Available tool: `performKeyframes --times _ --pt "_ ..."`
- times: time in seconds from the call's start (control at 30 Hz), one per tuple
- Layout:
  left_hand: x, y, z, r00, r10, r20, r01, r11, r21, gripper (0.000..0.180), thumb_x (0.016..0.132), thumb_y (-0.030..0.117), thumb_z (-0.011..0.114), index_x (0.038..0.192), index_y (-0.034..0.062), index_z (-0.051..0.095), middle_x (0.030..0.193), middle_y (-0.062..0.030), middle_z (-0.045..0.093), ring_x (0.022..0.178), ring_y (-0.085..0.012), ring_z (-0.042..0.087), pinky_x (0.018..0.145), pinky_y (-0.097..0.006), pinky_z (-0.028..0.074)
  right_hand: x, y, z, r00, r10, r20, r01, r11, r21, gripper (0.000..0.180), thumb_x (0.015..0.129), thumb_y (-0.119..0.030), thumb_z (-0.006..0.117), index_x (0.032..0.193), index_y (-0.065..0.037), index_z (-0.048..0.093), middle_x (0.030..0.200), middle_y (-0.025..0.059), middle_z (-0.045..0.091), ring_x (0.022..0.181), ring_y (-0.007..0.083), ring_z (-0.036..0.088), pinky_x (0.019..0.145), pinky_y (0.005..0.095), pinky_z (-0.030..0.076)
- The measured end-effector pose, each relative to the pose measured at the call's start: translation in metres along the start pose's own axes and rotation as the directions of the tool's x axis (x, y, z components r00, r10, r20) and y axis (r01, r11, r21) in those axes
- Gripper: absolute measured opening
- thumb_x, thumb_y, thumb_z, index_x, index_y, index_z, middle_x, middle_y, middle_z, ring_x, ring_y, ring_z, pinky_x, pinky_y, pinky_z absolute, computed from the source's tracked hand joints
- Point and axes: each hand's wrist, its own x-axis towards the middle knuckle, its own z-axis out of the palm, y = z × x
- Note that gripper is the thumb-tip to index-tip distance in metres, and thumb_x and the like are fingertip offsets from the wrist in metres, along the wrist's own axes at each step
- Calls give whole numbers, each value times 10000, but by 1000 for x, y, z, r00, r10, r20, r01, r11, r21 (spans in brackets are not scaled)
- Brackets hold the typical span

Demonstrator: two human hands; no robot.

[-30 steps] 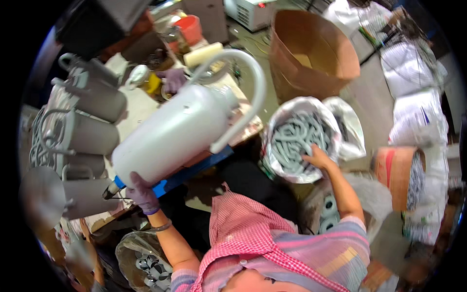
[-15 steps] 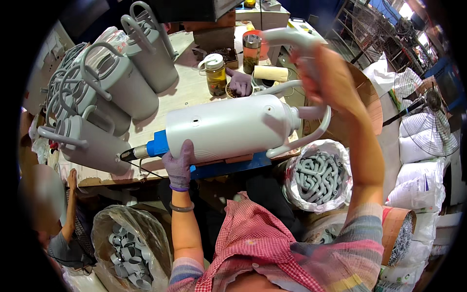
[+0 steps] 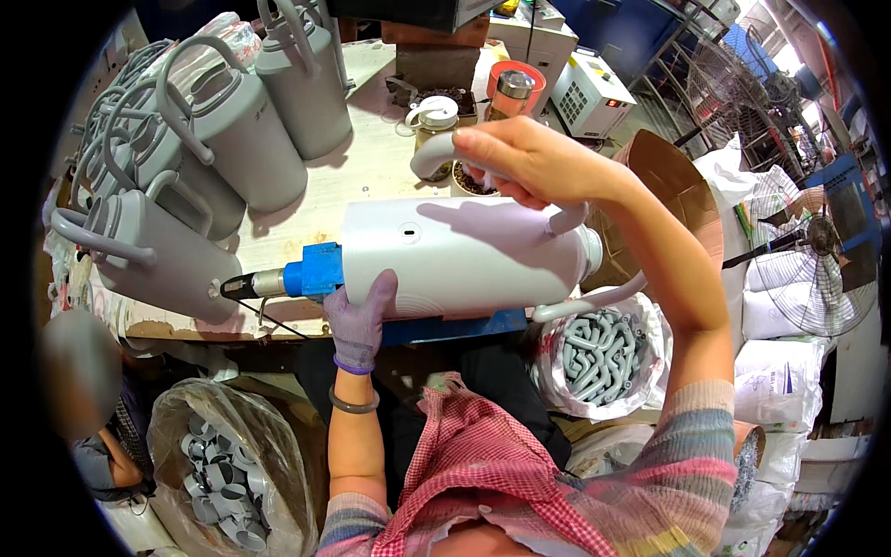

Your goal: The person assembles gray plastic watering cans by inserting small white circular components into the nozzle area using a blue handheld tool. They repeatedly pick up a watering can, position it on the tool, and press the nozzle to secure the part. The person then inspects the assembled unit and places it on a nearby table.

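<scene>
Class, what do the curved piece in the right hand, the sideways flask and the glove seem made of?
Curved piece: probably smooth plastic, judging by its soft shine.
Sideways flask: painted metal or plastic; satin sheen fits either.
Glove: likely knitted fabric; matte, snug.

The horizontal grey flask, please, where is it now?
In the head view, the flask is near the centre, its left end by the blue block, the left hand touching its near side.

A workshop, shown by ranked grey flasks [image 3: 251,139] and bagged handles [image 3: 601,357].
</scene>
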Motion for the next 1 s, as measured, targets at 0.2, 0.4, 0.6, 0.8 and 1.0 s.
performKeyframes --times 0.2,0.4,0.6,0.8,1.0 --pt "0 -6 0 998 -63 -6 62 991 -121 322 856 246 786 961 -52 720 864 -63 721 784 -119 603 759 -302 497 7 -4 12 998 9 55 0 988 -157 644 1000 -595 424 838 4 600 576 37 493 451 132 494 454 304 414" --pt "-1 2 5 996 42 -78 -53 989 -138 294 854 214 787 969 -48 719 866 -50 709 787 -110 596 745 -284 492 20 -2 11 992 87 97 -74 989 -132 505 1031 -480 452 1065 -25 667 616 9 514 464 65 481 416 242 369" --pt "-5 -1 1 996 -93 12 94 984 -153 299 861 227 781 960 -48 718 854 -40 702 776 -93 576 729 -262 482 19 -3 12 994 81 76 -71 989 -132 481 1031 -459 464 1051 -25 672 593 1 505 437 63 470 405 240 365" --pt "-3 4 0 997 -80 14 81 994 -71 305 862 241 778 939 -49 720 778 -35 693 715 -87 565 670 -271 480 16 0 16 996 65 69 -54 986 -156 494 1028 -466 467 999 -15 665 586 4 505 434 72 483 402 246 363" --pt "-3 -2 0 1000 -19 10 20 998 -64 294 861 235 775 925 -47 722 769 -45 700 707 -83 570 662 -272 484 13 -5 21 993 86 81 -70 981 -183 562 1010 -529 462 909 -4 633 581 18 507 448 104 509 432 276 395"
